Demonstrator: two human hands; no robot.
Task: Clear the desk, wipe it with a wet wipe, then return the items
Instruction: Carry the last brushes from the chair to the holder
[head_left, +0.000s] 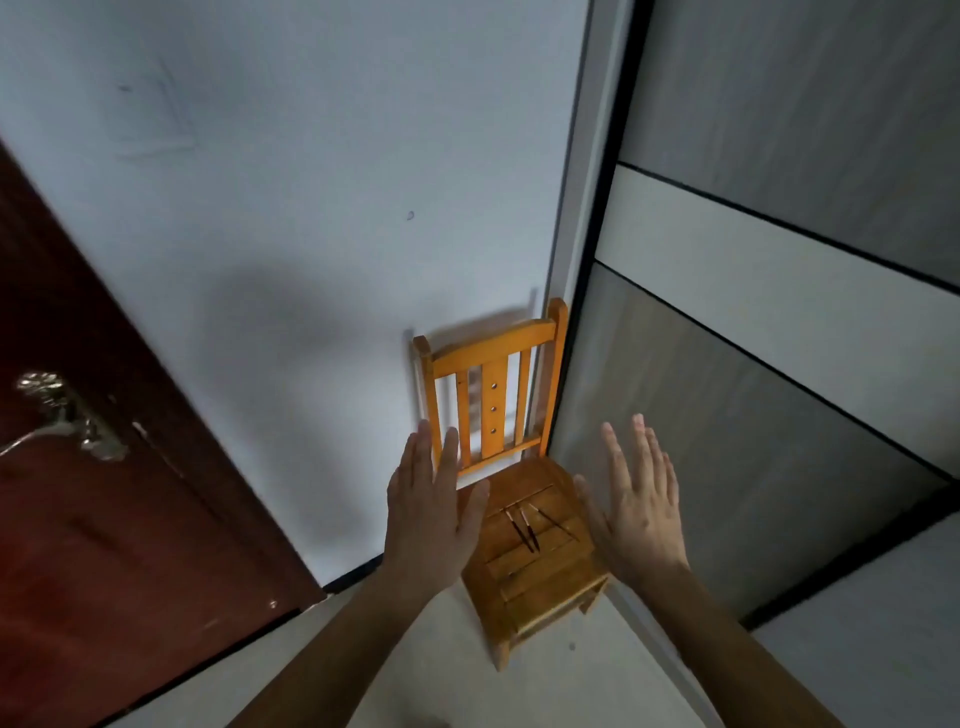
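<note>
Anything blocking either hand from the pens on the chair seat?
Nothing visible. The pens lie uncovered on the chair seat, between the open left hand and right hand.

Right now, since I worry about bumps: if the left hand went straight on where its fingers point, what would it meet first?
The left hand would probably meet the slatted backrest of the small orange wooden chair first; depth is unclear, so it might pass above.

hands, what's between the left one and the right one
In the head view, the wooden chair seat shows between the left hand and the right hand, with three thin dark pen-like sticks lying on its slats.
</note>
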